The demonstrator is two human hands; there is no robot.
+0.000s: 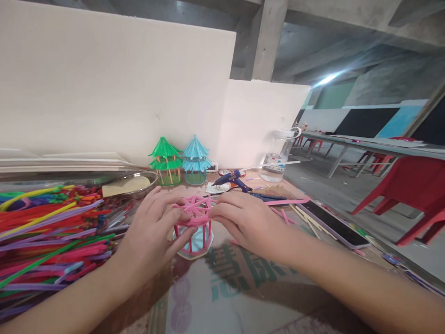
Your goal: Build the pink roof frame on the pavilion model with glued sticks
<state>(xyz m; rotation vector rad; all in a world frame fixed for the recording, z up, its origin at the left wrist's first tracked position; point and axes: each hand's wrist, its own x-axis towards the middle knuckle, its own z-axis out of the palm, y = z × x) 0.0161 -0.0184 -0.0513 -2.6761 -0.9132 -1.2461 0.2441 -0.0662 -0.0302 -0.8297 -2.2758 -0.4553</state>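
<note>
Large green printed characters [243,271] stand on the cardboard sheet [222,301] that covers the table, just below and to the near side of where the two hands close on the pink frame [194,227]. They lie upside down to the camera and slanted, and the glare on the sheet blurs their strokes, so they cannot be read. Fainter purple marks [181,297] sit on the same sheet, nearer than the grip and a little left of it; these too are illegible. The clear bottle [278,162], far beyond the grip to the right, bears a label whose print is too small to read.
</note>
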